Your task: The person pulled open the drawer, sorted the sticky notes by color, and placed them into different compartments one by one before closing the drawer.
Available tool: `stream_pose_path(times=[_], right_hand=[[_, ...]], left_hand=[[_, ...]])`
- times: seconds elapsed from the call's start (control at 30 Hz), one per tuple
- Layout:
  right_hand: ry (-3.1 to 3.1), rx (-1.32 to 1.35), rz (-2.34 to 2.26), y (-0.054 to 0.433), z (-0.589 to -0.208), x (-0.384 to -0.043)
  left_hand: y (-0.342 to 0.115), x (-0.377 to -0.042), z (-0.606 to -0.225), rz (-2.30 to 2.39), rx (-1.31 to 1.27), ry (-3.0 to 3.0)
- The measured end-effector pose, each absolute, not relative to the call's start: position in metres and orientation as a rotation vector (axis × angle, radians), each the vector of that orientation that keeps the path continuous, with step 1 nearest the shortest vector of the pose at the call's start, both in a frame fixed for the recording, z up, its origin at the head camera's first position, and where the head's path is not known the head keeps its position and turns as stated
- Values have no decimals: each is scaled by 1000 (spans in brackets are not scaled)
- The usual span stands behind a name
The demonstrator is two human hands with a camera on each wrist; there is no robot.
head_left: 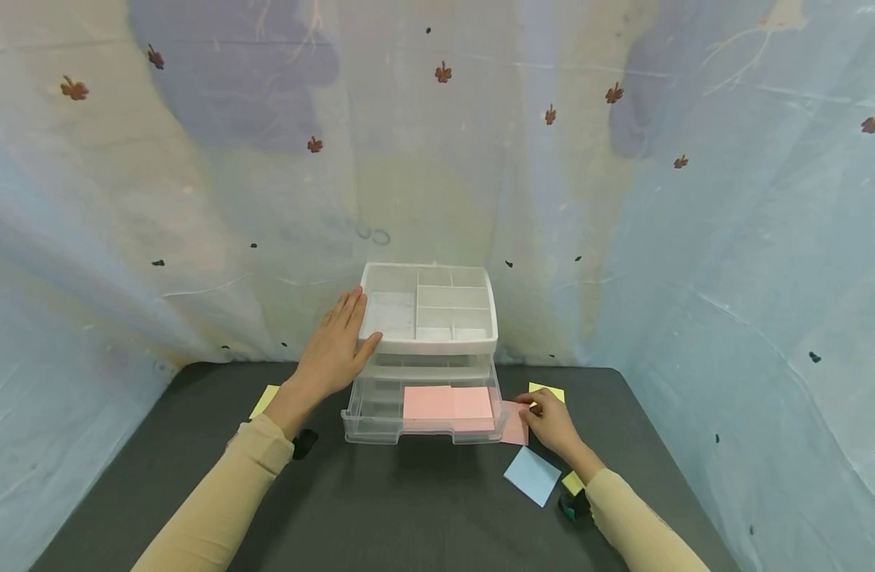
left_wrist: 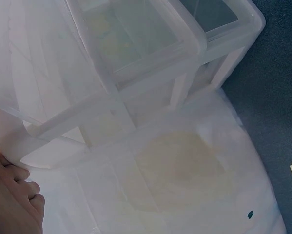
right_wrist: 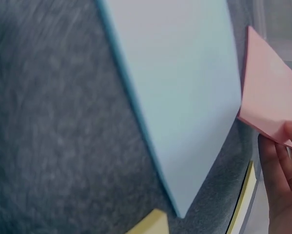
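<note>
A white drawer organizer (head_left: 426, 348) with a divided top tray stands at the back of the table. Its clear drawer (head_left: 376, 421) is pulled out, with two pink sticky note pads (head_left: 427, 403) lying side by side inside. My left hand (head_left: 333, 349) rests against the organizer's left edge, fingers extended and thumb at the front rim. Right of the drawer, my right hand (head_left: 554, 421) pinches another pink sticky note pad (right_wrist: 270, 83) between thumb and fingers. A blue sticky note pad (head_left: 532, 475) lies just in front of that hand.
Yellow sticky note pads lie behind the right hand (head_left: 547, 391), near the right wrist (head_left: 573, 482) and beside the left forearm (head_left: 265, 400). The dark table (head_left: 408, 516) borders a patterned curtain (head_left: 423, 175) at the back and sides.
</note>
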State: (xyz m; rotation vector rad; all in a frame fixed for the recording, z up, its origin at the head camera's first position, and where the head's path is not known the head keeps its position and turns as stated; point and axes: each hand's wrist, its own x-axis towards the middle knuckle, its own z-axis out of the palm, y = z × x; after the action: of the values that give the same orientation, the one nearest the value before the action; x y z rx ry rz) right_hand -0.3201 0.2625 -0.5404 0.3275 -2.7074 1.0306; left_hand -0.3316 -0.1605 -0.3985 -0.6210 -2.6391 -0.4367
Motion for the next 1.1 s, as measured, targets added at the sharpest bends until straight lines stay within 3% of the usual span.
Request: stream_pose_path(times=[1.1], right_hand=[[-2535, 90, 1333, 271, -534, -288]], left_hand=[[-159, -330, -397, -443, -613, -2648]])
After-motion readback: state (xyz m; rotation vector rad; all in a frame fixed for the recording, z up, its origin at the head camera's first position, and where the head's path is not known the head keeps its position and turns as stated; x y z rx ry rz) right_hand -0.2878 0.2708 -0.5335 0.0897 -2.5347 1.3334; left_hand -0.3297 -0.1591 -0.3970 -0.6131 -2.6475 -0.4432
